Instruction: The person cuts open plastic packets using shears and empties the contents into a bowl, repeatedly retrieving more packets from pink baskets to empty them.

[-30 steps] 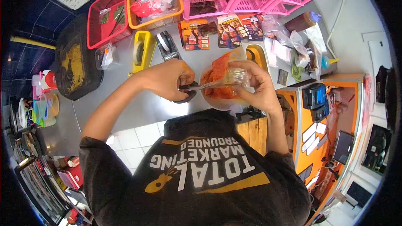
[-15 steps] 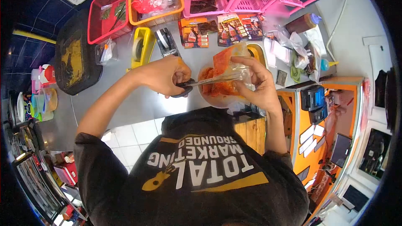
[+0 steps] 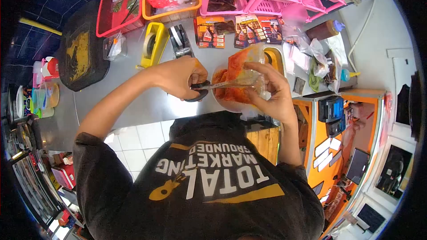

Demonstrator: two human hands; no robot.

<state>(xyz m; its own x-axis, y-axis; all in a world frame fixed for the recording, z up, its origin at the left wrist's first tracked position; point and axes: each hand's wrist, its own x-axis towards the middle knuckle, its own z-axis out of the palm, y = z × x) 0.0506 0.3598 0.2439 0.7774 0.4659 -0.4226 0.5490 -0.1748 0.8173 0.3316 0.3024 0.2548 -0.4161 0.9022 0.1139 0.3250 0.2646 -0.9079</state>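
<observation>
My left hand (image 3: pixel 183 79) is closed round the black handles of a pair of scissors (image 3: pixel 226 84). The metal blades reach right, across a clear plastic packet smeared with orange-red contents (image 3: pixel 240 58). My right hand (image 3: pixel 275 90) pinches the right side of this packet between thumb and fingers, near the blade tips. Whether the blades are cutting the plastic cannot be made out. Below the packet is a pale round bowl (image 3: pixel 226 103) with orange-red food (image 3: pixel 219 76) in it, partly hidden by the packet and my right hand.
A yellow tape dispenser (image 3: pixel 154 46) and a black one (image 3: pixel 179 40) stand ahead on the metal table (image 3: pixel 126 80). Behind them are a red basket (image 3: pixel 102 18), an orange basket (image 3: pixel 178 15) and pink racks (image 3: pixel 231 2). Printed cards (image 3: pixel 211 33), a sauce bottle (image 3: pixel 327 29) and plastic bags lie to the right.
The whole view has shifted slightly. Both hands keep their holds on the scissors and the packet, with the blades still lying across the packet.
</observation>
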